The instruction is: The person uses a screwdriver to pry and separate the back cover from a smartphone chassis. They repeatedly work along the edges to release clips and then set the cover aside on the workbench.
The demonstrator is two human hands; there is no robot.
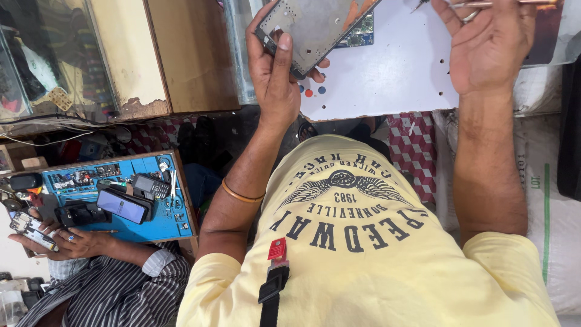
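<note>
The person is wearing a pale yellow short-sleeved T-shirt with dark winged print, and a thin orange bangle just beside its sleeve.

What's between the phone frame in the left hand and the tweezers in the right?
Head view: mostly bare white work board. A green circuit board lies on it just beside the phone frame; the tweezers are apart from both.
</note>
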